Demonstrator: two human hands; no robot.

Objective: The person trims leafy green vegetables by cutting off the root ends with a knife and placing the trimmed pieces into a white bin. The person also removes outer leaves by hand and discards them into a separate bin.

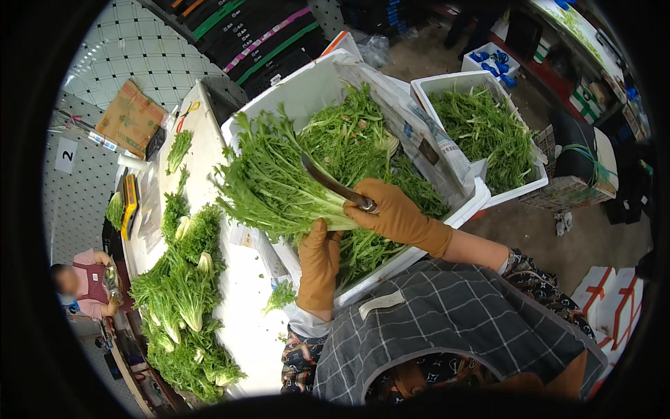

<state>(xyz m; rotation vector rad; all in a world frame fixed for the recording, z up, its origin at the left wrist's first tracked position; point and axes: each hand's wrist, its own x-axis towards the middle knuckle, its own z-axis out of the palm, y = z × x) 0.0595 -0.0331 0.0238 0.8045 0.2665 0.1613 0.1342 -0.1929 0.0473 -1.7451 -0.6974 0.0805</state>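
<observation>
Gloved in brown, my left hand supports a head of frisée-like leafy greens near its pale base, the leaves spreading to the left. My right hand, in a matching glove, grips a small curved knife at its handle, its blade lying over the stalks; these fingers also touch the base of the head. Below both hands stands a white foam box lined with newspaper, holding loose greens. Several more heads of greens lie piled on the white table at the left.
A second foam box of greens stands at the right, beside a plastic crate. Red-handled scissors and a yellow-framed device lie on the table's far side. Black crates are stacked behind. A person stands at the far left.
</observation>
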